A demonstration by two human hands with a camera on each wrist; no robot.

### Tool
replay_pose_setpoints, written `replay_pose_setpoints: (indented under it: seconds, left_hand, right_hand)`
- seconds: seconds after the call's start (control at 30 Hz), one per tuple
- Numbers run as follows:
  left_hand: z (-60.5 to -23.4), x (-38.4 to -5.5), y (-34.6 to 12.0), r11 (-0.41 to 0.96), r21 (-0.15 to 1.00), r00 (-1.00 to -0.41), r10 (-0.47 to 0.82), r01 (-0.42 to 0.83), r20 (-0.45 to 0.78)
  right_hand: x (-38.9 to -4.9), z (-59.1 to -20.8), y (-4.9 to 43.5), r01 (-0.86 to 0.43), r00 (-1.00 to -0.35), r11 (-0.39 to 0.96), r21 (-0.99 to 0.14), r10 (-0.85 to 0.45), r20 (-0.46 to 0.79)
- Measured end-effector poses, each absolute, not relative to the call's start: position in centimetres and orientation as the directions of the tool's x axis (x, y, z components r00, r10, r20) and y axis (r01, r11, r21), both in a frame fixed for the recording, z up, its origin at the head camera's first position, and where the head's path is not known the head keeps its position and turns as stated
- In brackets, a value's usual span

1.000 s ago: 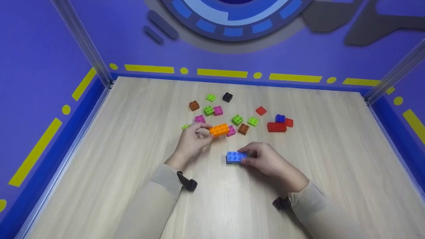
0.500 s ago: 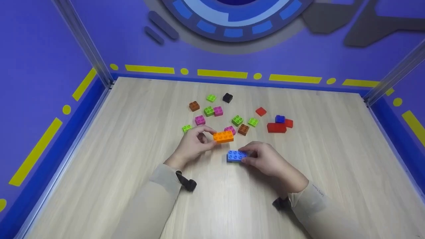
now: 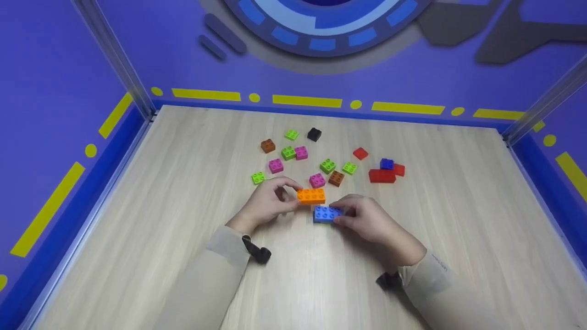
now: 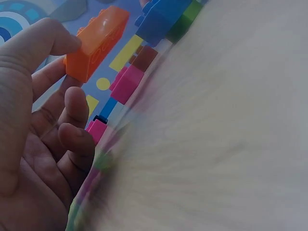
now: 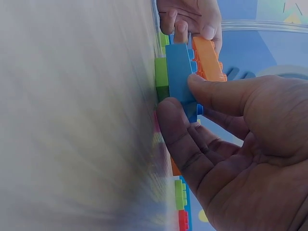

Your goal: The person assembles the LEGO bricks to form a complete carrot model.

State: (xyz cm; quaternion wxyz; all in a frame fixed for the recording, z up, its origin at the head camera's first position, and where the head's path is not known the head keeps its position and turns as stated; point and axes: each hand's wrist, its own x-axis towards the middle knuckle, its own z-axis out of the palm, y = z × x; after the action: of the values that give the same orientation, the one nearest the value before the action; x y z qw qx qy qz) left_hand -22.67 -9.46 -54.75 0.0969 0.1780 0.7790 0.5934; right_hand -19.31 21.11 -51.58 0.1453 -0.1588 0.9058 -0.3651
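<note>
My left hand [image 3: 270, 201] pinches an orange toy building brick [image 3: 311, 196] by its left end, between thumb and fingers. That brick is held just behind and above a blue brick [image 3: 323, 214], studs up. The right hand [image 3: 367, 217] pinches the blue brick at its right end. In the right wrist view a green brick [image 5: 161, 79] sits under the blue brick [image 5: 178, 72], and the orange brick [image 5: 207, 57] is apart from the blue one's studs, tilted to it. The left wrist view shows the orange brick [image 4: 96, 45] in the fingertips.
Behind the hands lie several small bricks: pink [image 3: 317, 180], brown [image 3: 336, 178], lime green [image 3: 258, 178] and black [image 3: 314, 134]. To the right are a long red brick [image 3: 382, 176] and a dark blue brick [image 3: 387, 164]. Blue panels [image 3: 298, 82] wall the wooden table [image 3: 183, 183].
My left hand has brought the orange brick rightward and nearer to me, close to the blue brick. The right hand and the blue brick have barely shifted.
</note>
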Motion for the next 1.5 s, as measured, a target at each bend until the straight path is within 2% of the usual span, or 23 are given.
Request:
replay_pose_setpoints:
  seconds: [0.4, 0.77, 1.27, 1.5]
  left_hand:
    - [-54.75, -22.59, -9.51, 0.269, 0.944, -0.893, 0.447, 0.191, 0.053]
    - [-54.54, -22.30, -9.31, 0.208, 0.977, -0.864, 0.500, 0.056, -0.057]
    - [-54.15, -22.08, -9.19, 0.260, 0.964, -0.853, 0.514, 0.052, -0.092]
    - [-54.11, -22.05, -9.17, 0.261, 0.964, -0.852, 0.515, 0.052, -0.093]
  right_hand:
    - [-19.33, -51.56, 21.07, -0.185, -0.904, 0.689, -0.701, -0.400, -0.154]
    - [-19.32, -51.49, 21.02, -0.189, -0.903, 0.685, -0.703, -0.402, -0.149]
    - [-19.28, -51.48, 21.10, -0.145, -0.906, 0.674, -0.725, -0.385, -0.176]
    - [-19.26, -51.69, 21.23, -0.173, -0.898, 0.645, -0.745, -0.414, -0.150]
